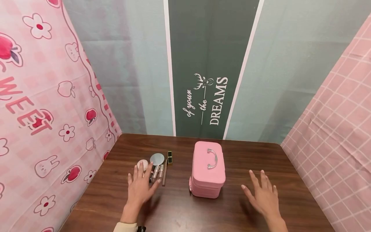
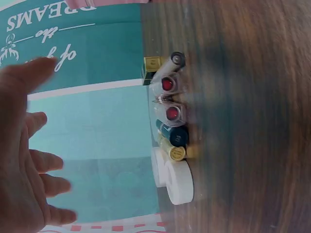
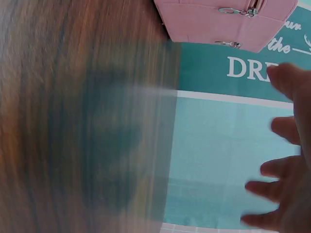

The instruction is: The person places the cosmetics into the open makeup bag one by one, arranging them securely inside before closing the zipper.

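My left hand [image 1: 139,188] hovers over the table with its fingers spread and holds nothing. Just beyond its fingertips lies a cluster of makeup: a grey round disc [image 1: 157,159], a pale round compact [image 1: 142,164], clear-ended tubes with red centres [image 2: 168,84] and a slim brown pencil [image 1: 164,177]. A black-and-gold case [image 1: 170,157] sits behind them. Dark and gold tubes show in the left wrist view, partly hidden by the hand in the head view. My right hand [image 1: 264,195], also spread and holding nothing, is to the right of a closed pink vanity case [image 1: 208,164].
The pink case stands mid-table, with a silver handle [image 1: 213,158] on its lid and zip pulls [image 3: 238,10] on its side. A printed curtain [image 1: 214,64] rises behind the brown wooden table [image 1: 246,154]; pink cloths [image 1: 66,103] hang at both sides.
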`<state>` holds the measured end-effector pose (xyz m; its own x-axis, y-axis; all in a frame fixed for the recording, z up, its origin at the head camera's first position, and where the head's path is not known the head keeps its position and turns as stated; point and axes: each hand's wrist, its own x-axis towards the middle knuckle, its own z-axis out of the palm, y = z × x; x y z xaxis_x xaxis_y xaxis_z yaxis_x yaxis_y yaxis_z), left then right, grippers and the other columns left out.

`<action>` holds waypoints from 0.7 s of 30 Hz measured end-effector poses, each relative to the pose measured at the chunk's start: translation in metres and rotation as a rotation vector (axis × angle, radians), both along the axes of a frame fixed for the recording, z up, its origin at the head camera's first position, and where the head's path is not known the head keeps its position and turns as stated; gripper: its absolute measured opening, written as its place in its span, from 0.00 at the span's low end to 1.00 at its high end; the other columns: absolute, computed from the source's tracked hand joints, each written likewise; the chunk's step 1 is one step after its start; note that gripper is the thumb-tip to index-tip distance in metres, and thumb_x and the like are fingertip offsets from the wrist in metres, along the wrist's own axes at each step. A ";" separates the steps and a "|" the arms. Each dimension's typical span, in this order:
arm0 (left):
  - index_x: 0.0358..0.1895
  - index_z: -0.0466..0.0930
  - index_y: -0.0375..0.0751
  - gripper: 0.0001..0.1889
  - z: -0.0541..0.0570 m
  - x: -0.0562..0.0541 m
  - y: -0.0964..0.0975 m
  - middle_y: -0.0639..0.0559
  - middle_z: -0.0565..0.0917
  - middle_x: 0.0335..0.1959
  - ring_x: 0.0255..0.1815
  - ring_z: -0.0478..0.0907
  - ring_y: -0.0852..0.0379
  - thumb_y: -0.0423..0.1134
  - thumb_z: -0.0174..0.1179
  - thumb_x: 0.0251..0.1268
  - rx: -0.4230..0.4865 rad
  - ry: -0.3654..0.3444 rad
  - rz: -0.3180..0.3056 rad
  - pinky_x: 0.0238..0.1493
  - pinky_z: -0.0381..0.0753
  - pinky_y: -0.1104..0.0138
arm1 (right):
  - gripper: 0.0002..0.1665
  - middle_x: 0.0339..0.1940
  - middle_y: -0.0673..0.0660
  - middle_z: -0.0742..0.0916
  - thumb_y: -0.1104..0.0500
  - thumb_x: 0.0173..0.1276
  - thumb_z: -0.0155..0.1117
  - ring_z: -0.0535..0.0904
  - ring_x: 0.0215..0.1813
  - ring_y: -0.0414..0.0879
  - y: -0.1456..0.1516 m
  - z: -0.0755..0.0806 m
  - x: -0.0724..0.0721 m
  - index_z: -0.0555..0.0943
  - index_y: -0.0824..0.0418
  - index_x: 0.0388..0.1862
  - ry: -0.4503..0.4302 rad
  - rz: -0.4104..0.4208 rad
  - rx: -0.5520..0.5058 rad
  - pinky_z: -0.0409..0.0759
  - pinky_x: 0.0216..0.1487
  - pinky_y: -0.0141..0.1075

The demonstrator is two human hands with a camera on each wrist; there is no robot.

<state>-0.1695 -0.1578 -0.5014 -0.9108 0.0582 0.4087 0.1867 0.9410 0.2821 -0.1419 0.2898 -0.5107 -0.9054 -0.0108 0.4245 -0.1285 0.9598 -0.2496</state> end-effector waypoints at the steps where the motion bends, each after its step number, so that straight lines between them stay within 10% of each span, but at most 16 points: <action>1: 0.64 0.68 0.44 0.35 0.001 0.000 0.000 0.31 0.69 0.59 0.58 0.66 0.32 0.52 0.64 0.52 -0.005 0.012 0.006 0.51 0.61 0.38 | 0.37 0.61 0.76 0.68 0.44 0.61 0.61 0.68 0.54 0.74 0.000 0.000 0.000 0.67 0.58 0.65 0.055 0.010 0.003 0.62 0.44 0.69; 8: 0.45 0.81 0.41 0.16 0.008 0.002 0.005 0.41 0.81 0.31 0.27 0.78 0.41 0.42 0.64 0.52 -0.031 -0.004 0.063 0.24 0.67 0.52 | 0.23 0.34 0.68 0.84 0.53 0.52 0.65 0.79 0.25 0.62 -0.001 -0.003 -0.003 0.80 0.66 0.44 0.371 0.099 0.032 0.72 0.19 0.53; 21: 0.48 0.81 0.38 0.19 0.023 0.008 0.003 0.39 0.82 0.36 0.32 0.79 0.38 0.43 0.64 0.53 0.083 -0.122 0.020 0.25 0.74 0.49 | 0.27 0.41 0.71 0.82 0.58 0.53 0.69 0.80 0.32 0.64 -0.022 0.010 0.010 0.77 0.66 0.53 0.216 0.069 -0.250 0.74 0.25 0.57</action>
